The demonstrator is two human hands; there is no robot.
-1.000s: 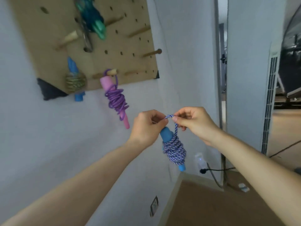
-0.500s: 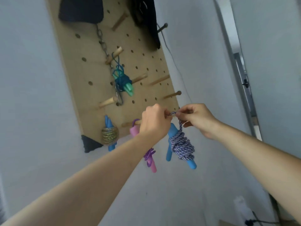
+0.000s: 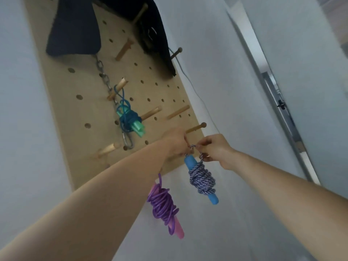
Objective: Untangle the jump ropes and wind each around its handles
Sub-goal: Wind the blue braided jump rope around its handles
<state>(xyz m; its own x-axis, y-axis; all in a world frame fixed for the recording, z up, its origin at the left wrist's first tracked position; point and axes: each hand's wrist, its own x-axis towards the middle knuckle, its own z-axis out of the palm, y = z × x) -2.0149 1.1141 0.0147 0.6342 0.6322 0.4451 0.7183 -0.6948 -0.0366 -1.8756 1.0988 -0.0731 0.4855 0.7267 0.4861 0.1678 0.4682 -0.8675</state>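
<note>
While both my hands hold it up by the wall, the blue-and-white braided jump rope [image 3: 202,180] hangs in a fat bundle wound round its two blue foam handles [image 3: 190,163]. My left hand [image 3: 174,143] pinches one side of the little rope loop [image 3: 192,146] at the top of the bundle. My right hand [image 3: 216,150] pinches the other side, so the loop sits stretched between them. The fingers of both hands are curled in on it.

The bundle hangs below the loop. Its long way runs from about 11 o'clock at the top to 5 o'clock at the bottom, so it leans a bit.

What matters now is the bare round wooden peg [image 3: 195,127] sticking out of the light brown pegboard [image 3: 75,113]. From the loop it is at about 12 o'clock, near and a bit higher. My left hand is the nearer one, just under the peg. My right hand is at 5 o'clock from it.

I think this rope is all wound, and the next job is to lift the loop over the tip of that peg. The tip points between 2 and 3 o'clock, so the loop must go on from that side. The shiny purple jump rope [image 3: 162,204] hangs at 8 o'clock from my bundle, close but apart.
</note>
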